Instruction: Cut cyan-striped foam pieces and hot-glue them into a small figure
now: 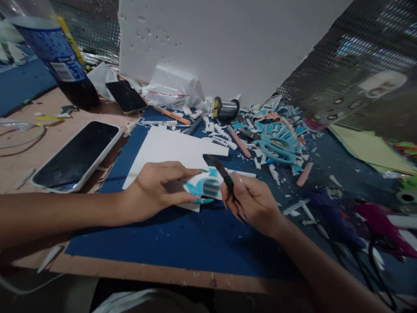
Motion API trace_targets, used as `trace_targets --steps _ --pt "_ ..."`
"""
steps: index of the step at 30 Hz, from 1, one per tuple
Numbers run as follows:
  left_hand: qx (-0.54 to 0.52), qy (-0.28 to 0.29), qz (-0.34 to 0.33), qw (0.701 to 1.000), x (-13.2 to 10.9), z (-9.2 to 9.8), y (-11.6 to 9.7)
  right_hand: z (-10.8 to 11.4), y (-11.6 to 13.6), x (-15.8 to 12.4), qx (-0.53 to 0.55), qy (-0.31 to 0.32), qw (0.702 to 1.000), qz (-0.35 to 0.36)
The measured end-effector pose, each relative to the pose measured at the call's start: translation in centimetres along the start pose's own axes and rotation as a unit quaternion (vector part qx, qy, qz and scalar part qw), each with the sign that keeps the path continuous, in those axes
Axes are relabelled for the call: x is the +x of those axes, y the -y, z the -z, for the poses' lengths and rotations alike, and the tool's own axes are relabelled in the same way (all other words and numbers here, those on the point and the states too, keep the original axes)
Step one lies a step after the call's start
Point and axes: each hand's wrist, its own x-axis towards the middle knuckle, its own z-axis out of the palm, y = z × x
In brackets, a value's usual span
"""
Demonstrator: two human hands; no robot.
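Note:
My left hand [161,184] pinches a small white piece with teal markings [211,187] between thumb and fingers. Beneath it lies a white sheet [172,145] on a blue mat [163,241]. In my right hand [254,201] is a craft knife [217,165], its dark blade slanting up and left just above the piece. Whether the blade touches the piece I cannot tell. Fingers cover part of the piece and most of the knife's handle.
Scissors with blue handles [276,148] lie among teal and white scraps [273,117]. A wire spool [228,108] stands behind the sheet. A phone [78,156] and a cola bottle [61,61] are at left. Glue guns [381,221] with dark cords are at right.

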Motion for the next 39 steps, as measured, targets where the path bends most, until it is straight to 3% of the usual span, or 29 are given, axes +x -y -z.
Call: trace_targets --steps 4,9,16,32,39 --pt "-0.024 -0.015 0.011 1.0 -0.21 -0.07 0.0 0.54 -0.73 0.37 -0.144 0.005 0.987 0.077" --pt "-0.059 -0.021 0.014 0.998 -0.49 -0.07 0.1 0.74 -1.15 0.47 -0.234 -0.004 0.966 0.111" --pt "-0.085 -0.026 0.036 0.995 -0.51 -0.2 -0.03 0.68 -0.95 0.44 -0.25 -0.006 0.96 0.129" --pt "-0.038 -0.011 0.026 0.999 -0.32 0.22 -0.1 0.45 -0.89 0.38 -0.335 -0.043 0.927 0.161" --pt "-0.013 -0.012 0.013 1.0 -0.35 0.15 0.01 0.53 -1.17 0.54 -0.376 -0.067 0.9 0.208"
